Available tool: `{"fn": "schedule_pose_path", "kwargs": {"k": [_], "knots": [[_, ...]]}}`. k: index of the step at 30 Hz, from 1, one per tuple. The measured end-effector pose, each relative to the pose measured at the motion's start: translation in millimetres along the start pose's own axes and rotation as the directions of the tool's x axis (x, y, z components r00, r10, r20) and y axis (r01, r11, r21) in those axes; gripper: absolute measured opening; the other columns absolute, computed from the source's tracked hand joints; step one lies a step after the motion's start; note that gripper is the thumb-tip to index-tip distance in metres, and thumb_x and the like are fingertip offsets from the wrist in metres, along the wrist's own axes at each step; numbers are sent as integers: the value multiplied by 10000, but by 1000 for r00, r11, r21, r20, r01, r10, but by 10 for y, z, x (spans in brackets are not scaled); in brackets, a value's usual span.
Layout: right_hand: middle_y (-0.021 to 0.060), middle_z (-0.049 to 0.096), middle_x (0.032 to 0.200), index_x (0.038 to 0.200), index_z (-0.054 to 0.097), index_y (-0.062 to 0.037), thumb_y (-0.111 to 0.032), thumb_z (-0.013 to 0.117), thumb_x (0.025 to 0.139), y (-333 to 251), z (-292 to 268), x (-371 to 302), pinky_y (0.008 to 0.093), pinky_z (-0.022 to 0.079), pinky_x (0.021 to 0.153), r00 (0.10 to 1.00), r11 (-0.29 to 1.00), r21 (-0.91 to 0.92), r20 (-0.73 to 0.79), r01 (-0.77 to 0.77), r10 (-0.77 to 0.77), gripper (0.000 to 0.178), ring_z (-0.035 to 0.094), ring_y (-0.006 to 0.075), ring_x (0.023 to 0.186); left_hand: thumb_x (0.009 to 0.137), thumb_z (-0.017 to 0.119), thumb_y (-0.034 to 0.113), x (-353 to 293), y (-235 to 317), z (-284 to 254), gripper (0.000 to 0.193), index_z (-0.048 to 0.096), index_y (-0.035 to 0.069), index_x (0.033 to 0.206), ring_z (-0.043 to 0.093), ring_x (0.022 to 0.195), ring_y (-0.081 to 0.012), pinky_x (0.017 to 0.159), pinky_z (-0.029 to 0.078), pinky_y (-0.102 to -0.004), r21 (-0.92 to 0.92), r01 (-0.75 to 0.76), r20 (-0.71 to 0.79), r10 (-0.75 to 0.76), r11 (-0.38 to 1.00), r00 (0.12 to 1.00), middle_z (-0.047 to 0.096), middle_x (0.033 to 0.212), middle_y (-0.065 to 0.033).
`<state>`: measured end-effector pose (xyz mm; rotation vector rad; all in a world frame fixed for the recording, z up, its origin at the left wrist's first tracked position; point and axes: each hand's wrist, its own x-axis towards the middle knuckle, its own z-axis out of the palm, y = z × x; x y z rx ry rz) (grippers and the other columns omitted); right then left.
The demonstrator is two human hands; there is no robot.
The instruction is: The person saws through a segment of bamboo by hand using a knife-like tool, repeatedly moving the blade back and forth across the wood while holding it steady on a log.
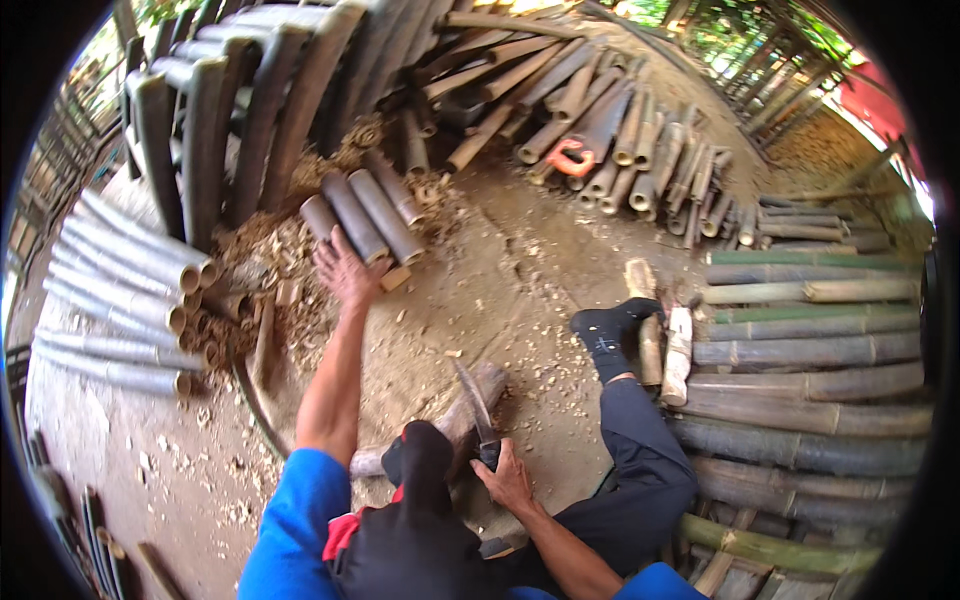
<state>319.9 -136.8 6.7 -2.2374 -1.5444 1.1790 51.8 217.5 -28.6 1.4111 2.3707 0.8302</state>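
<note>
Under the left hand (345, 268), at full reach ahead, lies a short cut bamboo section (352, 216), one of four grey lengths lying side by side on the dirt. The fingers are spread over its near end and rest on it; they are not closed around it, so the hold is a touch rather than a clasp. Beside that end, just right of the fingertips, sits a small pale offcut (396, 277).

The right hand (508, 478) is drawn in close to the body and wrapped firmly round the handle of a heavy chopping knife (474, 402). Its blade points up and away, with the tip over a worn log block (455, 420) that lies between the knees.

Beyond the grip, a bank of shavings and chips (262, 262) spreads to the left of the short sections. Long grey poles (125, 265) are stacked further left, more cut lengths (620, 140) are heaped ahead to the right with an orange saw handle (570, 157) among them, and green poles (810, 350) line the right side past the socked foot (612, 328).

Judgement: the piece is being picked from the row. To do it well, the fingers should close fully round one section before lifting, so its neighbours do not roll. The knife ought to stay low, edge turned from the outstretched forearm and the knee.
</note>
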Motion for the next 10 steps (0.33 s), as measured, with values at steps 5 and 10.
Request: {"fn": "schedule_pose_path", "kwargs": {"k": [5,10], "knots": [[296,628,1045,1226,415,-17,-360,720,909,-191,-167,-1,556,517,826,969,995,22,-229,102,-95,558,646,501,958,753,841,272,-779,-373,-402,982,305,131,1564,232,1484,-440,1210,222,-570,-161,-415,-167,390,895,905,279,1575,-271],[319,533,1301,1291,424,-41,-418,714,893,24,111,157,597,475,982,995,972,-234,-103,-17,-7,620,539,483,1245,760,840,273,-1120,-921,-1040,951,315,162,1545,222,1491,-438,1234,198,-580,-155,-271,566,310,950,764,246,1571,-280]]}}
